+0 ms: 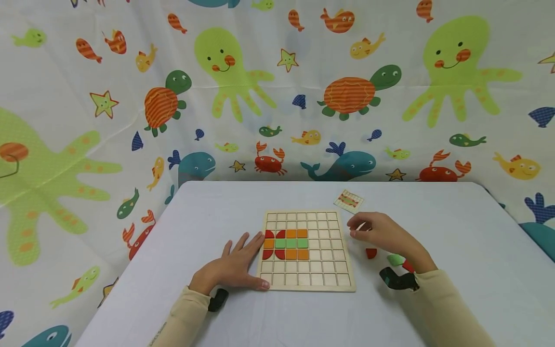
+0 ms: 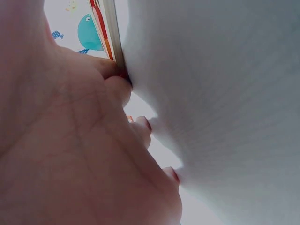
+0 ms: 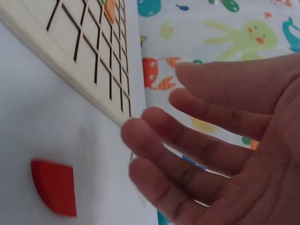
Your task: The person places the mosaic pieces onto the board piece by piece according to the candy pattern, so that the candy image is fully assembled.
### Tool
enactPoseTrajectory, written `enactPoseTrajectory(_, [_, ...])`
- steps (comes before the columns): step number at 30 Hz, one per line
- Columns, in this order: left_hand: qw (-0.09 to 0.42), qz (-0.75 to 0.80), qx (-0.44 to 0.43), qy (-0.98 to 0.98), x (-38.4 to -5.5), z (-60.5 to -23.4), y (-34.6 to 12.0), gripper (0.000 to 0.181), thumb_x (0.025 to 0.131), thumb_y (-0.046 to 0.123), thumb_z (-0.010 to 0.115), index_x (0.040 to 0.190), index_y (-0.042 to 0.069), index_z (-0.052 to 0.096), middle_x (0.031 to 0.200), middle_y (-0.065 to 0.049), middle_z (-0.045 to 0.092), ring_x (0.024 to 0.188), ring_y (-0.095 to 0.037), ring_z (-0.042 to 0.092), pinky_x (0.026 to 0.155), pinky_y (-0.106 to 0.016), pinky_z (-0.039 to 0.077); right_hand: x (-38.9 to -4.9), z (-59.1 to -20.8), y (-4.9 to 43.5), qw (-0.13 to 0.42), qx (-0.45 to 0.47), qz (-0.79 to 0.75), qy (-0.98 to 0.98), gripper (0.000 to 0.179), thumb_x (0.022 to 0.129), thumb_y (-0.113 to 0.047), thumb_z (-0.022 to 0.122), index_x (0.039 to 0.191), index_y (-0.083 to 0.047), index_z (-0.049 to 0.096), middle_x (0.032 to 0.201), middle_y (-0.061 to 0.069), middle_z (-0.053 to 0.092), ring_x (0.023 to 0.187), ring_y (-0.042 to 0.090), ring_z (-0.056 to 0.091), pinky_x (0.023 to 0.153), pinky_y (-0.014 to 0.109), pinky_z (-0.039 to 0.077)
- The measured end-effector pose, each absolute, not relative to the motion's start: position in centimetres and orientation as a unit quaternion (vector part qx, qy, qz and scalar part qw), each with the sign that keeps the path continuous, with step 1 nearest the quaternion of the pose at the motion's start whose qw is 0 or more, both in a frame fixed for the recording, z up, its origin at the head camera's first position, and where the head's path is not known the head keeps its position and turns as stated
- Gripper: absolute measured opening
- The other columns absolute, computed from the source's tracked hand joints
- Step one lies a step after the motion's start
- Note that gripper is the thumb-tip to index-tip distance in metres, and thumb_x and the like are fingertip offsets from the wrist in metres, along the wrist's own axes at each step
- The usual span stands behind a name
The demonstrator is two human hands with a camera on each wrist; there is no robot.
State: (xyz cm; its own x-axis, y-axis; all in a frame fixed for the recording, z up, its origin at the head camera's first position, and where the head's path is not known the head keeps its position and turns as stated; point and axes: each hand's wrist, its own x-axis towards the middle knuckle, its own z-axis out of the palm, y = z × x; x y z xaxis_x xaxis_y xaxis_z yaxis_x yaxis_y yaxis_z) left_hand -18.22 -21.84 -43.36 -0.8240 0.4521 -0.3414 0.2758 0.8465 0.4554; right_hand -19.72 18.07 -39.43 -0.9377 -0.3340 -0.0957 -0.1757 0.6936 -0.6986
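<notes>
A square wooden grid board point(image 1: 328, 267) lies on the white table, with red quarter-round, orange square and green square tiles point(image 1: 291, 243) filling cells at its left. My left hand point(image 1: 231, 267) rests spread out beside it, thumb at the lower left corner and fingertips along the left edge. Over the table just past the board's right edge, my right hand point(image 1: 386, 233) hovers with loosely bent fingers point(image 3: 187, 140) and nothing between them. Beneath it lies a red quarter-round tile point(image 3: 55, 187). A green tile point(image 1: 395, 260) and another red tile point(image 1: 408, 265) lie by the right wrist, the latter partly covered.
Behind the board's upper right corner lies a small pattern card point(image 1: 349, 200) showing a grid with coloured shapes. A curtain point(image 1: 260, 72) printed with sea animals hangs along the table's back edge.
</notes>
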Motion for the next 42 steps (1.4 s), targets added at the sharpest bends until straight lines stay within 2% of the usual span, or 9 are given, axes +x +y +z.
enactPoseTrajectory(6, [0.223, 0.199, 0.195, 0.934, -18.2, -43.3, -21.9, 0.127, 0.080, 0.061, 0.089, 0.173, 0.014, 0.017, 0.180, -0.004, 0.014, 0.164, -0.037, -0.001, 0.125, -0.069, -0.005, -19.5, -39.1, 19.0, 0.179, -0.136, -0.303, 0.926, 0.023, 0.093, -0.008, 0.081, 0.114, -0.004, 0.073, 0.098, 0.003, 0.067, 0.087, 0.022, 0.062, 0.080, 0.040, 0.059])
enactPoseTrajectory(12, [0.225, 0.198, 0.194, 0.934, -18.2, -43.3, -21.9, 0.127, 0.080, 0.061, 0.089, 0.173, 0.014, 0.016, 0.180, -0.004, 0.013, 0.164, -0.036, -0.001, 0.125, -0.069, -0.005, -19.4, -39.2, 19.6, 0.194, -0.145, -0.246, 0.939, 0.022, 0.087, -0.006, 0.087, 0.104, -0.010, 0.075, 0.098, 0.004, 0.064, 0.095, 0.025, 0.056, 0.081, 0.042, 0.057])
enactPoseTrajectory(19, [0.226, 0.200, 0.194, 0.933, -18.3, -43.2, -21.8, 0.127, 0.079, 0.060, 0.089, 0.173, 0.014, 0.017, 0.180, -0.004, 0.013, 0.164, -0.036, -0.001, 0.125, -0.068, -0.005, -19.6, -39.5, 19.9, 0.218, -0.115, -0.192, 0.950, 0.033, 0.083, -0.009, 0.092, 0.107, -0.016, 0.069, 0.099, 0.007, 0.060, 0.101, 0.030, 0.052, 0.074, 0.041, 0.059])
enactPoseTrajectory(31, [0.223, 0.202, 0.200, 0.932, -18.1, -43.1, -21.8, 0.127, 0.080, 0.059, 0.090, 0.173, 0.012, 0.018, 0.180, -0.005, 0.014, 0.164, -0.038, 0.000, 0.125, -0.069, -0.004, -19.9, -40.1, 19.7, 0.220, -0.122, -0.192, 0.949, 0.031, 0.087, -0.007, 0.088, 0.107, -0.012, 0.065, 0.095, 0.006, 0.059, 0.099, 0.028, 0.053, 0.076, 0.042, 0.058])
enactPoseTrajectory(42, [0.225, 0.200, 0.197, 0.933, -18.2, -43.2, -21.9, 0.127, 0.079, 0.061, 0.089, 0.173, 0.013, 0.017, 0.180, -0.004, 0.013, 0.164, -0.037, -0.001, 0.125, -0.069, -0.005, -19.8, -40.3, 19.8, 0.203, -0.153, -0.229, 0.940, 0.028, 0.087, -0.003, 0.086, 0.103, -0.007, 0.063, 0.088, 0.003, 0.059, 0.085, 0.021, 0.056, 0.075, 0.036, 0.054])
